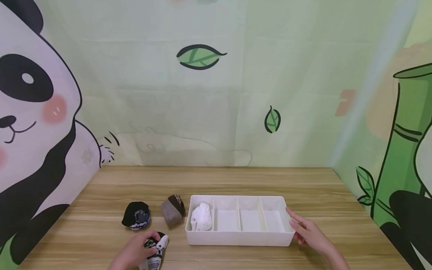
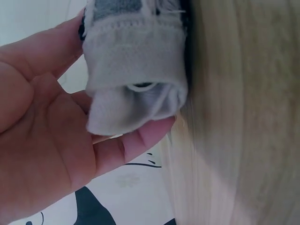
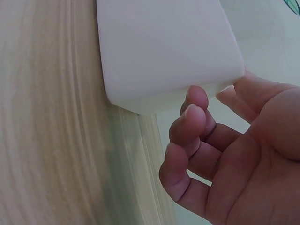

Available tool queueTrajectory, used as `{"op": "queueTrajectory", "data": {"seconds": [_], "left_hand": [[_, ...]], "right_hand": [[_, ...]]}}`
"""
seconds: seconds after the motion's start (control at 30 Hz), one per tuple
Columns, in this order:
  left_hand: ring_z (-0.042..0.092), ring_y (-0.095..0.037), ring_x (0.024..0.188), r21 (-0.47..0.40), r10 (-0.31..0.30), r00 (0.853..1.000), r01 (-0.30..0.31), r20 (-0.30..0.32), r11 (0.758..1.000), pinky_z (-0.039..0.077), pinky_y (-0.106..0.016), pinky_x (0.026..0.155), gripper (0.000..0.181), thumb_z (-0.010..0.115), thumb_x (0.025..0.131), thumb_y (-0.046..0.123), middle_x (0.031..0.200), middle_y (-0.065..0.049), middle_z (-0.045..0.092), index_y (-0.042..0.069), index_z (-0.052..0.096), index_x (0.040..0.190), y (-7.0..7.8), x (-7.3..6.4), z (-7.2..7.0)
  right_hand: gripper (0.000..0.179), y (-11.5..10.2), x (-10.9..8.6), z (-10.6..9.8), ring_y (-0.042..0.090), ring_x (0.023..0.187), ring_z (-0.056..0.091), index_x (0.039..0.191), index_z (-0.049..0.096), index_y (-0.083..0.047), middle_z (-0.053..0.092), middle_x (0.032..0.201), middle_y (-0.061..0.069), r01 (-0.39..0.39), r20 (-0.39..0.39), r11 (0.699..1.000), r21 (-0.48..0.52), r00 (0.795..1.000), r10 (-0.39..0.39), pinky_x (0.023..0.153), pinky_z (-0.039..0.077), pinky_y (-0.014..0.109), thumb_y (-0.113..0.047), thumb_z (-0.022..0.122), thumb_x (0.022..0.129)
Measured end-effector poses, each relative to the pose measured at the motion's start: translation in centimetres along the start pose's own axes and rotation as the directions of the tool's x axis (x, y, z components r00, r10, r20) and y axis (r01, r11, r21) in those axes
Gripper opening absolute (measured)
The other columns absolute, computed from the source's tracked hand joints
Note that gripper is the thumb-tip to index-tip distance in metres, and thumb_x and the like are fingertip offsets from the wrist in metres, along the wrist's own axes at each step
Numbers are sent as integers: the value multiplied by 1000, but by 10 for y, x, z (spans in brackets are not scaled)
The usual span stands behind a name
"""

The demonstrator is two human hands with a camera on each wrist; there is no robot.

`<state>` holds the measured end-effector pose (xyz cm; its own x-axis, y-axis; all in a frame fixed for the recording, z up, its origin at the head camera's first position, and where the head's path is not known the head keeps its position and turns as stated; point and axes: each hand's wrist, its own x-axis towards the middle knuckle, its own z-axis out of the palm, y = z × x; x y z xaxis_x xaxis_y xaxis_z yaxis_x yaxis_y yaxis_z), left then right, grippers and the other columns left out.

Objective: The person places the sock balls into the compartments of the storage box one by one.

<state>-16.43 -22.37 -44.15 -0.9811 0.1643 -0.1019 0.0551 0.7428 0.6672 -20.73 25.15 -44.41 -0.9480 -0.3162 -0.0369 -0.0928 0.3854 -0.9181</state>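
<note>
My left hand (image 1: 136, 248) grips a rolled pair of socks (image 1: 156, 252), black, grey and white patterned, at the table's front left. In the left wrist view, its pale folded cuff (image 2: 136, 61) faces the camera, with fingers behind it. The bundle rests at the wooden surface. A white divided box (image 1: 239, 239) stands to the right, and a white sock bundle (image 1: 202, 217) sits in its leftmost compartment. At the box's right end is my right hand (image 1: 312, 236), its fingertips touching the end wall (image 3: 168, 47), the other fingers loosely bent.
Behind my left hand lie a black sock bundle (image 1: 135, 215) with a blue-grey patterned part and a grey-brown sock bundle (image 1: 173, 210), the latter close to the box's left end. A printed cloth backdrop (image 1: 162, 120) rises behind the wooden table (image 1: 216, 180).
</note>
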Motion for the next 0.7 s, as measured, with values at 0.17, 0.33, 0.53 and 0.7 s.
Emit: {"op": "queueTrajectory", "data": {"seconds": [0.17,0.33,0.53,0.7], "left_hand": [[51,-27,90,-25,7,1000,-7,14,1000,38,-51,82,25,66,73,-2,97,-13,56,9,56,93,0,0,1],[50,-26,89,-33,-26,1000,26,-6,999,38,-50,81,26,67,72,-3,97,-13,56,10,58,92,3,0,2],[49,-25,86,-39,-90,995,89,-33,995,39,-46,79,27,70,69,-3,96,-12,56,12,61,89,7,0,4],[49,-23,84,-35,-114,993,113,-28,993,39,-43,77,27,71,68,-2,94,-11,56,14,62,89,8,3,5]], "right_hand": [[51,-1,0,0,10,47,40,136,20,5,46,62,8,-5,3,1000,8,1000,5,43,37,22,-20,40,96],[50,-1,-1,1,9,47,40,135,20,5,46,61,8,-1,0,1000,9,1000,1,43,38,22,-19,40,96],[50,0,-1,1,9,46,40,136,22,2,46,61,8,-8,-3,1000,8,1000,8,42,36,21,-20,41,96],[50,1,0,0,9,46,40,136,20,4,46,60,8,-7,2,1000,14,1000,7,41,36,21,-20,40,96]]}}
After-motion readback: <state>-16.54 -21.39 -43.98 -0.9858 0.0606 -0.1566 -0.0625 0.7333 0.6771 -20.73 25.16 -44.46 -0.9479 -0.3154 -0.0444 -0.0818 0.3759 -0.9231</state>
